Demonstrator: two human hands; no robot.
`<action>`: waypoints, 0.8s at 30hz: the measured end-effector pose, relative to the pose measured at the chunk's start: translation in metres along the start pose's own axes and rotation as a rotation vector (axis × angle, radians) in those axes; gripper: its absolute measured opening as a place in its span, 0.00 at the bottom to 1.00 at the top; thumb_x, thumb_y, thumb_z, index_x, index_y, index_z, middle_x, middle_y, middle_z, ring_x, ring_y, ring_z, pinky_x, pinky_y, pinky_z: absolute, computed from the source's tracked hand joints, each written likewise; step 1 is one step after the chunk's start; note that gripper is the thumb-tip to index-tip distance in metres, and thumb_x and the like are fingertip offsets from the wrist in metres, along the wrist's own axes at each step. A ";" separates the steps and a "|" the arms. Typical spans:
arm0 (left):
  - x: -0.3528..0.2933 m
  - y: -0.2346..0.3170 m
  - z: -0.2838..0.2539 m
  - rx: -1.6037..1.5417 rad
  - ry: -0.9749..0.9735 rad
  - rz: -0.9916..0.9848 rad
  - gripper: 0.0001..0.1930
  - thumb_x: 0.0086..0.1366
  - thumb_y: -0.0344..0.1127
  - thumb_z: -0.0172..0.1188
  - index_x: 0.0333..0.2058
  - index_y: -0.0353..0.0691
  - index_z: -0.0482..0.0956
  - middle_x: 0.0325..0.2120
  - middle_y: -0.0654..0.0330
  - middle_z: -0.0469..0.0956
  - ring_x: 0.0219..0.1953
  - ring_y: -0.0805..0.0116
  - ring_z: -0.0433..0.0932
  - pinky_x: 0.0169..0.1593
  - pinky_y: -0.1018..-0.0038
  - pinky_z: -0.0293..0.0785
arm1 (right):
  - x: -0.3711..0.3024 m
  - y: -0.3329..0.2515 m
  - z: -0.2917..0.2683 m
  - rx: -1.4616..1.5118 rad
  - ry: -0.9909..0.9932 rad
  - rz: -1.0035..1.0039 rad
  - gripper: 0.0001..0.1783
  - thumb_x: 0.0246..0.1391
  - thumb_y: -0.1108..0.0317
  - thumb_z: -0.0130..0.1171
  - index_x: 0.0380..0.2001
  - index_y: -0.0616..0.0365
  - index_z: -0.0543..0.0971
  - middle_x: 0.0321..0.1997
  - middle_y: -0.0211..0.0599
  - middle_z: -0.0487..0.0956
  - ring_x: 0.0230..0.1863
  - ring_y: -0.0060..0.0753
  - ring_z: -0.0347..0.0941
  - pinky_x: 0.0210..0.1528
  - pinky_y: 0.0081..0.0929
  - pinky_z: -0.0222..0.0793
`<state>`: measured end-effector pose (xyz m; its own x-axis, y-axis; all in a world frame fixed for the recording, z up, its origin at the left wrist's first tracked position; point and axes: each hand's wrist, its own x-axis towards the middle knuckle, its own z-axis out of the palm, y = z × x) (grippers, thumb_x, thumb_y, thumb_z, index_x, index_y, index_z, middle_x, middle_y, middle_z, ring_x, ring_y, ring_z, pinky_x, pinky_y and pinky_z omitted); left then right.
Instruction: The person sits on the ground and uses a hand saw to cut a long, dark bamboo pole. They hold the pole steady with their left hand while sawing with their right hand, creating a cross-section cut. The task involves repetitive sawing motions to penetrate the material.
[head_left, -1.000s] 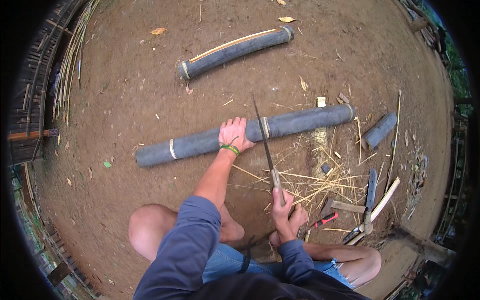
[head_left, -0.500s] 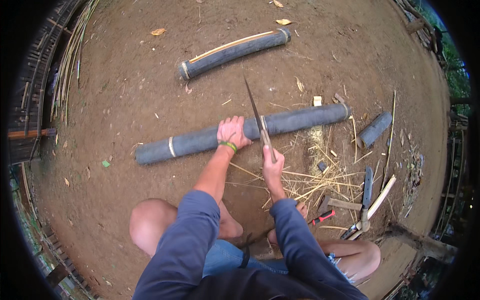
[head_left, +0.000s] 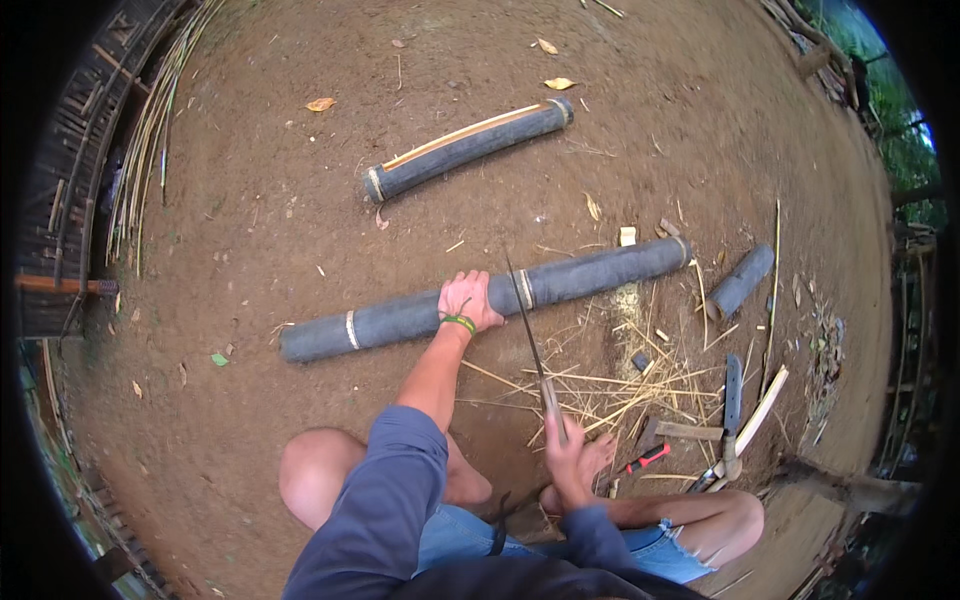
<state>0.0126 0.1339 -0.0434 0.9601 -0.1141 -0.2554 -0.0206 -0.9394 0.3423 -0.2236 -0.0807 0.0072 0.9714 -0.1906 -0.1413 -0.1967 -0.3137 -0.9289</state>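
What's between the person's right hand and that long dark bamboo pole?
In the head view, the saw spans from the right hand to the pole; beneath it lie brown soil and some scattered pale strips.

Brown dirt (head_left: pixel 250 230) carries a long dark bamboo tube (head_left: pixel 595 273), two shorter tubes (head_left: pixel 480 150), pale strips (head_left: pixel 640 402) and leaves (head_left: pixel 559 84)

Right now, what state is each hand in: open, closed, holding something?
Left hand: closed over the long bamboo pole, holding it from above.
Right hand: closed around the handle of the saw.
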 end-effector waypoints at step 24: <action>-0.002 0.005 -0.012 -0.054 -0.070 -0.020 0.43 0.35 0.54 0.81 0.53 0.45 0.81 0.53 0.58 0.81 0.56 0.53 0.77 0.62 0.58 0.74 | 0.006 -0.010 -0.002 0.018 -0.009 0.069 0.16 0.68 0.62 0.58 0.34 0.65 0.84 0.17 0.32 0.70 0.21 0.22 0.66 0.26 0.30 0.61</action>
<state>0.0138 0.1331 -0.0306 0.9382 -0.1193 -0.3248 0.0155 -0.9232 0.3840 -0.2165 -0.0803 0.0165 0.9568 -0.2029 -0.2084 -0.2611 -0.2833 -0.9228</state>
